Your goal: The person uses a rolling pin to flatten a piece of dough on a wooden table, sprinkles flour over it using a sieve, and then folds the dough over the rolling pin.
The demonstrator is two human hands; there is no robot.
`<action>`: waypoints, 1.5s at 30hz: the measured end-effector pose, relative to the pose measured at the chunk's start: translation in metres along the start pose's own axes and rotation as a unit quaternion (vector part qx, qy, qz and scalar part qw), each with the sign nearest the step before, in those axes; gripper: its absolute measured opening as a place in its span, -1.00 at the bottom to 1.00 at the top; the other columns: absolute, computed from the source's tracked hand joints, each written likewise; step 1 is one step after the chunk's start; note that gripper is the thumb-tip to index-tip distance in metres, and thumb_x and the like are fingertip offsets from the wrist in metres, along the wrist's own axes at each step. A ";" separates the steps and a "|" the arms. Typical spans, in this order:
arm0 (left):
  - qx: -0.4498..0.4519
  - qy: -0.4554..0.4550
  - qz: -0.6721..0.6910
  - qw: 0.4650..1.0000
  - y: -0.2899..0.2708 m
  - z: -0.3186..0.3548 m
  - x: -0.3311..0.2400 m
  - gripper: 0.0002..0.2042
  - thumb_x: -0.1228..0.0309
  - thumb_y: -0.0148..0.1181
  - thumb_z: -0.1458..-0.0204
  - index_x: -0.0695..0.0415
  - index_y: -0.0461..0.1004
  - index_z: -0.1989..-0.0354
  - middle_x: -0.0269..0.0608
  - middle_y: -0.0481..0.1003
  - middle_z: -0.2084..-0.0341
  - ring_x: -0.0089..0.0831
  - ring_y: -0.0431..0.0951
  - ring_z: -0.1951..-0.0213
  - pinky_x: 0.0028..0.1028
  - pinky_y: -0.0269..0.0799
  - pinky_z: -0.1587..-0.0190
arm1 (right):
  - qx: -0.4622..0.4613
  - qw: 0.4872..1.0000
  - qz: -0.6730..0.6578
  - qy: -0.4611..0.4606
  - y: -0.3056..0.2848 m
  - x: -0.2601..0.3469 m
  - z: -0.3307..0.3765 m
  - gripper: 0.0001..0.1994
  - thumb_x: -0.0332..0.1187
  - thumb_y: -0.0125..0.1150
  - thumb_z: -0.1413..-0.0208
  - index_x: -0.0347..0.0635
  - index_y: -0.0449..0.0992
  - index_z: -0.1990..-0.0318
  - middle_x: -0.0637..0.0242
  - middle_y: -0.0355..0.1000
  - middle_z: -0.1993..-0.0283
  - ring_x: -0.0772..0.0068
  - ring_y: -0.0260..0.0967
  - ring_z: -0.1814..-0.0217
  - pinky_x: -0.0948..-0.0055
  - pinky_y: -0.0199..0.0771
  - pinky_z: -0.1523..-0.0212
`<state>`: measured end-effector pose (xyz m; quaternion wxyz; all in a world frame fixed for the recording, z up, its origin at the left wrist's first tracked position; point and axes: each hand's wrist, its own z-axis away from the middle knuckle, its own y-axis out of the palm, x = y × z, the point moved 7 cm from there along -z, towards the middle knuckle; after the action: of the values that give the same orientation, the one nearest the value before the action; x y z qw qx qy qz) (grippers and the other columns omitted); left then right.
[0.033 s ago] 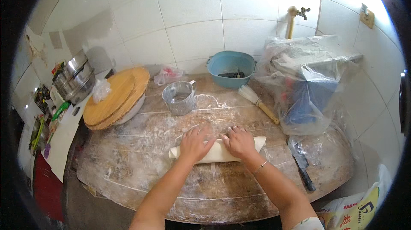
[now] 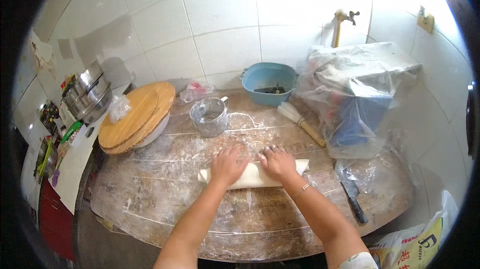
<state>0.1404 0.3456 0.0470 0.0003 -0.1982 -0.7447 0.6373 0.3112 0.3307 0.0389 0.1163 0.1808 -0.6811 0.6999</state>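
A pale sheet of dough (image 2: pixel 254 175), wound into a thick roll, lies crosswise on the floured wooden board (image 2: pixel 165 189). Whether a rolling pin is inside cannot be seen. My left hand (image 2: pixel 228 166) rests over the roll's left half, fingers bent over its far side. Over the right half, my right hand (image 2: pixel 278 163) does the same, with its knuckles raised. A short stretch of dough shows between the two thumbs, and both ends of the roll stick out past my hands.
Behind the roll stand a metal cup (image 2: pixel 209 117) and a blue basin (image 2: pixel 270 83). A brush (image 2: pixel 302 124) and a cleaver (image 2: pixel 350 191) lie to the right, near a plastic-covered box (image 2: pixel 360 99). Round wooden lids (image 2: pixel 135 114) cover a bowl at left.
My thumbs are slightly farther apart, showing more dough between them. The roll stays in nearly the same place, and the view has shifted a little.
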 end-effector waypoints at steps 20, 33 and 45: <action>0.025 0.119 -0.060 0.991 -0.007 0.068 -0.024 -0.29 -0.25 0.24 0.12 0.12 0.45 -0.01 -0.08 0.50 0.18 -0.12 0.51 0.11 -0.16 0.34 0.04 | -0.126 0.983 0.084 -0.104 0.005 0.001 0.076 -0.41 0.24 0.15 -0.05 -0.20 0.50 0.15 0.13 0.50 0.22 0.08 0.43 0.11 0.10 0.28 0.00; 0.070 0.070 0.026 0.995 0.002 0.131 -0.032 -0.33 -0.13 -0.03 -0.15 0.12 0.29 -0.29 0.03 0.23 -0.30 -0.03 0.20 -0.32 -0.07 0.12 -0.29 | -0.162 0.975 0.116 -0.102 0.005 0.006 0.149 -0.36 0.11 -0.02 -0.20 -0.31 0.38 -0.17 -0.11 0.32 -0.23 -0.06 0.18 -0.34 -0.17 -0.03 -0.34; -0.027 0.092 0.001 0.995 0.023 0.088 -0.034 -0.52 0.16 0.08 -0.12 0.07 0.36 -0.20 -0.06 0.39 -0.13 -0.15 0.32 -0.21 -0.07 0.14 -0.25 | -0.121 0.982 0.125 -0.068 0.028 0.018 0.085 -0.52 -0.11 0.08 -0.17 -0.27 0.41 -0.12 -0.03 0.31 -0.25 -0.03 0.20 -0.30 -0.11 0.04 -0.30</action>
<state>0.1562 0.2551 0.0171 0.0622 -0.2566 -0.7584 0.5959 0.2919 0.2433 0.0214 0.0030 0.1260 -0.7845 0.6072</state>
